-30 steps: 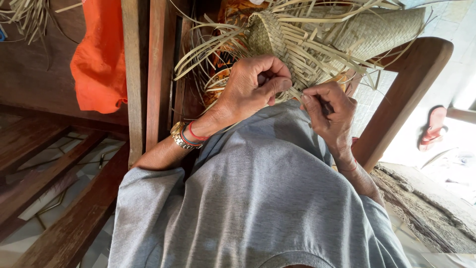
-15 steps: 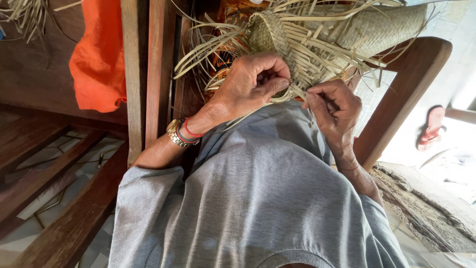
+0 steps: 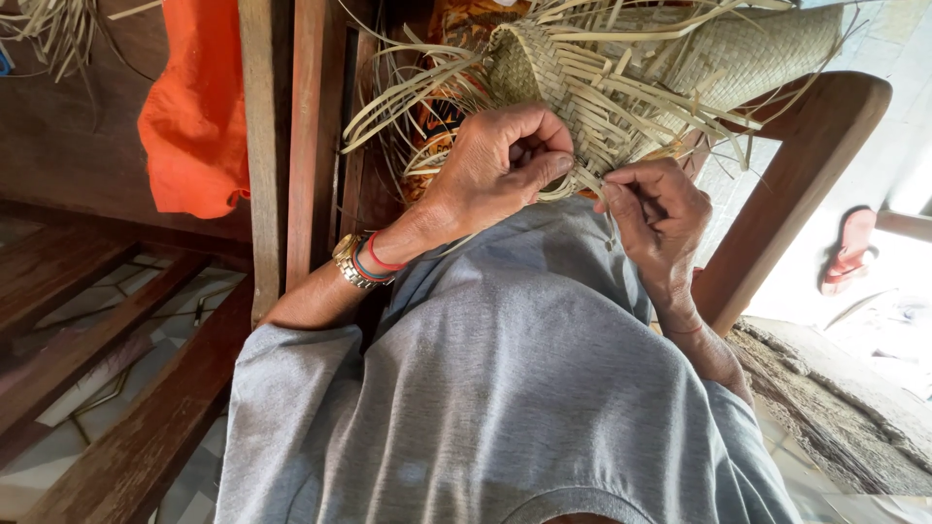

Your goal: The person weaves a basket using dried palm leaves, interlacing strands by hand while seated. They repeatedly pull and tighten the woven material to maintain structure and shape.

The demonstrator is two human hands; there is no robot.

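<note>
Woven palm-leaf piece [image 3: 621,78]: I see my left hand [image 3: 505,160] clenched on its strips, my right hand [image 3: 655,209] pinching one strip.

Orange cloth [image 3: 194,116] hanging upper left beside wooden slats [image 3: 262,146]; red sandal [image 3: 850,250] on floor, right edge.

Woven piece [image 3: 621,78]: pale straw, checked plaiting, loose tan strips.
Shirt [image 3: 505,388]: plain grey.
Cloth [image 3: 194,107]: bright orange.
Wristbands [image 3: 364,260]: gold watch, red, dark blue and green bands.
Chair frame [image 3: 786,184]: reddish-brown wood.
Sandal [image 3: 849,252]: red.
</note>
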